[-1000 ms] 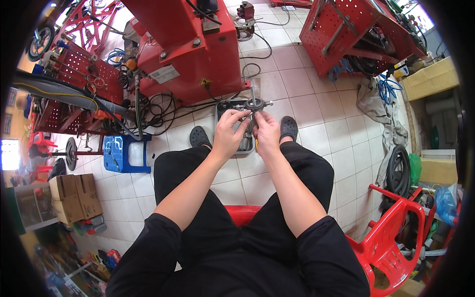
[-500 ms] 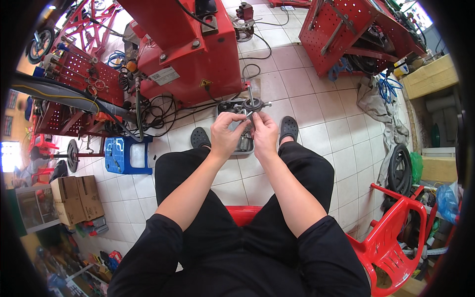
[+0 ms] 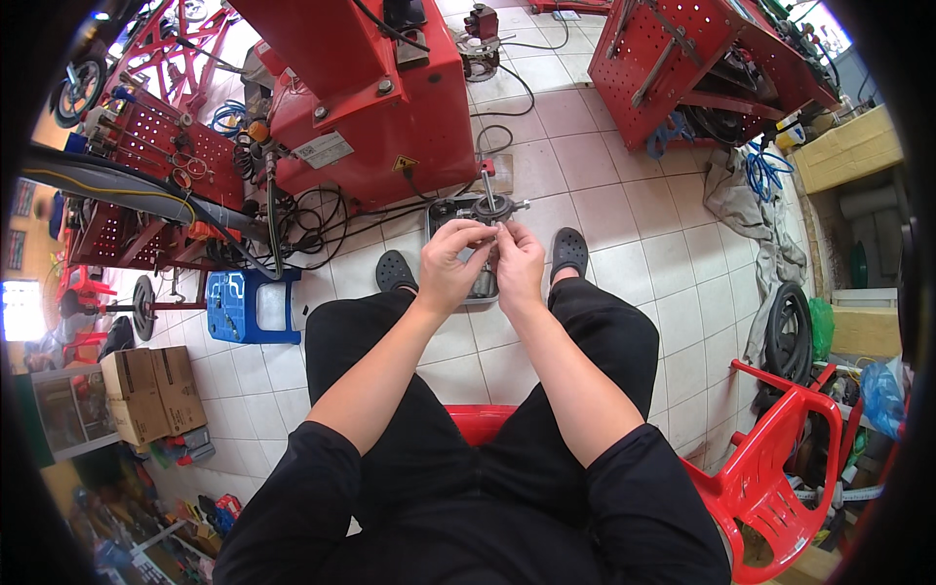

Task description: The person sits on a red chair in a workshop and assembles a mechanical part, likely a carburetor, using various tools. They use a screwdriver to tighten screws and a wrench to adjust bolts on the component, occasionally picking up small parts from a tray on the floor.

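My left hand (image 3: 450,259) and my right hand (image 3: 519,261) meet in front of me between my knees. Thumbs and fingers of both are pinched together at one spot. Whatever they hold is small and mostly covered by the fingertips. Just beyond them stands a dark round metal fixture (image 3: 494,207) with a bolt sticking out to its right and an upright rod (image 3: 488,180) with a red top. Beneath my hands lies a grey tray (image 3: 430,214) with metal parts in it, largely hidden by my fingers.
A big red machine (image 3: 390,136) rises ahead, with black cables (image 3: 322,219) on the tiled floor. To the left are a blue plastic stool (image 3: 229,307) and cardboard boxes (image 3: 151,390). At right stand a red chair (image 3: 770,478), a tire (image 3: 788,331) and a red perforated cart (image 3: 673,68).
Both hands have drawn slightly closer together at the fingertips. The slim, short piece that showed between them is now mostly covered. The round fixture appears shifted slightly left.
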A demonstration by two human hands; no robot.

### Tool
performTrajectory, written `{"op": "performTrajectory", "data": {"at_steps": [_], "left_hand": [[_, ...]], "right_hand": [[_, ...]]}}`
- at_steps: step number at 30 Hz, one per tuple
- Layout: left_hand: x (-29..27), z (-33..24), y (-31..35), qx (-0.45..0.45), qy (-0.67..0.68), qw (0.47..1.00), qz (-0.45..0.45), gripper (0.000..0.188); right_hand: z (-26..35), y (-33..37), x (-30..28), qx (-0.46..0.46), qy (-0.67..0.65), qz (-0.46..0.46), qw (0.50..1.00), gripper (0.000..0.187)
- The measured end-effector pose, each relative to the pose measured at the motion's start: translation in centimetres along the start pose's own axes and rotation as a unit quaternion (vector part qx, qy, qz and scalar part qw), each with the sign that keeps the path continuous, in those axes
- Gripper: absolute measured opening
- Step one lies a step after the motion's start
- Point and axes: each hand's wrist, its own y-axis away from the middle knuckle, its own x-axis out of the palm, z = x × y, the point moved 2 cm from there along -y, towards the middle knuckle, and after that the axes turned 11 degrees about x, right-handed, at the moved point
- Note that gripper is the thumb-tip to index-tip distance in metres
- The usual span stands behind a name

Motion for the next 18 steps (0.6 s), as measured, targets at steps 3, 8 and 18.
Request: {"op": "performTrajectory", "data": {"at_steps": [3,8,18], "left_hand": [[0.0,0.2,0.1,0.002,0.013,1.000,0.006,0.022],[0.0,0.6,0.1,0.014,-0.009,1.000,0.013,0.019],[0.7,2.2,1.1,-0.101,0.167,0.980,-0.050,0.033]], "right_hand": [[-0.1,-0.2,-0.1,-0.006,-0.010,0.023,1.000,0.015],[0.1,0.0,0.2,0.001,-0.020,-0.002,1.000,0.014],[0.9,0.5,0.4,0.007,-0.036,0.014,0.999,0.029]]}}
